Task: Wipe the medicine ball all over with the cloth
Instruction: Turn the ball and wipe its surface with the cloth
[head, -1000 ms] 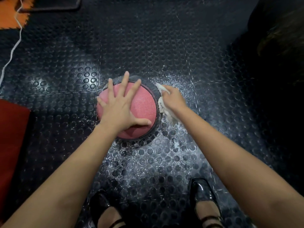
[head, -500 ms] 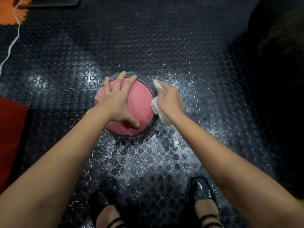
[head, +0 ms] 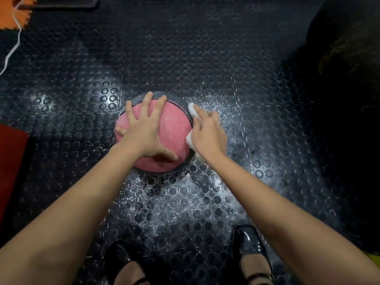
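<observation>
A pink medicine ball (head: 174, 128) with a dark band round its lower part sits on the black studded floor. My left hand (head: 144, 128) lies spread over the top of the ball, fingers splayed and thumb pointing right. My right hand (head: 207, 134) presses a white cloth (head: 192, 112) against the ball's right side. Most of the cloth is hidden under that hand; only its top corner and left edge show.
White powdery specks cover the studded rubber floor (head: 205, 202) around and in front of the ball. My two black shoes (head: 249, 247) stand at the bottom. A red mat (head: 10, 167) lies at the left, an orange tile and white cord (head: 12, 48) at the top left.
My left hand has slid left and forward across the top of the ball. My right hand with the cloth has shifted along the ball's right side, and the ball sits a little further left.
</observation>
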Demonstrator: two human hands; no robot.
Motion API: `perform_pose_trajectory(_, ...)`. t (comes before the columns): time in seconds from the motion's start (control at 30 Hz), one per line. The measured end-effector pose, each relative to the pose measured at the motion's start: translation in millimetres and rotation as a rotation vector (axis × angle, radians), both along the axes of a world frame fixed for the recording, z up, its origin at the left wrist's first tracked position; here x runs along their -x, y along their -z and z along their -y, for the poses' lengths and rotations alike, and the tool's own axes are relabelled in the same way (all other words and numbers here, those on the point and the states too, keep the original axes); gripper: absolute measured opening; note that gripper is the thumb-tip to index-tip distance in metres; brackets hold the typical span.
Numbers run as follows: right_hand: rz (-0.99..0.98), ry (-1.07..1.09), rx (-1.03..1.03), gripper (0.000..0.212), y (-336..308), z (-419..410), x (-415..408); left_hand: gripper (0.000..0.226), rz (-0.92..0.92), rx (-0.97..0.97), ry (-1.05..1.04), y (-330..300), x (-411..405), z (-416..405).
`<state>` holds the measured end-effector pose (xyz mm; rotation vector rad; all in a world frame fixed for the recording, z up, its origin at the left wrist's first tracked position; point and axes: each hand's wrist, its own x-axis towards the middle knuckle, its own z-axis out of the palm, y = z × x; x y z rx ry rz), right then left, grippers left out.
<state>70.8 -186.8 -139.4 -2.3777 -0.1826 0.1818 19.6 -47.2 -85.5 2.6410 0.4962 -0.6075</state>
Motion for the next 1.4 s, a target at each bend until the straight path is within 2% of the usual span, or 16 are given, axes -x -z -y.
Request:
perform_pose_trajectory(0.2,-0.261,0.123,-0.098,0.045,28.3,15.2,32.5,0.15,0.022,-0.016,-0.016,1.4,1.6,7.9)
perform_pose_trajectory(0.27,-0.201,0.124,-0.079,0.043,15.1,10.2,17.9,0.149,0.028,-0.037,-0.017,3.2,1.4,13.9)
perform_pose_trajectory(0.37,-0.019,-0.011,-0.005,0.04,-4.9,2.3,1.1,0.148,0.014,-0.04,-0.033,3.2,0.2,12.2)
perform_pose_trajectory(0.43,-0.022,0.0,-0.063,0.04,5.8,1.5,4.7,0.149,0.016,-0.021,-0.04,2.7,-0.9,9.0)
perform_pose_trajectory(0.6,-0.491,0.245,-0.387,0.041,36.5,19.3,18.6,0.148,0.032,-0.039,-0.026,1.5,0.2,17.5)
perform_pose_trajectory(0.63,-0.533,0.256,-0.422,0.039,33.4,20.1,14.9,0.148,0.036,-0.043,-0.024,2.3,0.8,18.1)
perform_pose_trajectory(0.7,-0.436,0.217,-0.351,0.038,25.1,14.0,0.2,0.148,0.036,-0.05,-0.034,2.8,1.8,16.8)
perform_pose_trajectory(0.8,-0.21,0.019,-0.123,0.037,16.4,1.6,-28.7,0.147,0.036,-0.043,-0.063,2.8,2.7,13.8)
perform_pose_trajectory(0.87,-0.194,-0.102,-0.086,0.036,18.8,0.8,-42.1,0.147,0.04,-0.021,-0.071,2.5,2.3,11.6)
perform_pose_trajectory(0.9,-0.235,-0.105,-0.151,0.036,20.2,3.3,-45.0,0.146,0.042,-0.013,-0.07,2.5,2.6,10.3)
perform_pose_trajectory(1.0,-0.507,0.082,-0.426,0.034,23.2,13.8,-29.3,0.146,0.055,-0.017,-0.065,4.1,5.4,7.6)
perform_pose_trajectory(1.1,-0.715,0.143,-0.41,0.035,28.5,26.9,2.6,0.146,0.064,-0.02,-0.084,5.3,6.2,8.6)
perform_pose_trajectory(1.17,-0.664,0.133,-0.408,0.036,20.3,25.0,5.6,0.146,0.063,-0.027,-0.097,5.2,5.9,11.1)
perform_pose_trajectory(1.23,-0.44,0.059,-0.377,0.035,8.0,12.3,-11.9,0.145,0.063,-0.033,-0.103,5.3,6.6,14.6)
perform_pose_trajectory(1.33,-0.132,-0.145,-0.093,0.034,-6.1,-8.8,-39.9,0.145,0.077,-0.034,-0.124,7.8,6.8,16.6)
perform_pose_trajectory(1.4,-0.189,-0.089,-0.14,0.034,0.0,-8.5,-43.3,0.146,0.081,-0.02,-0.156,8.4,5.9,14.1)
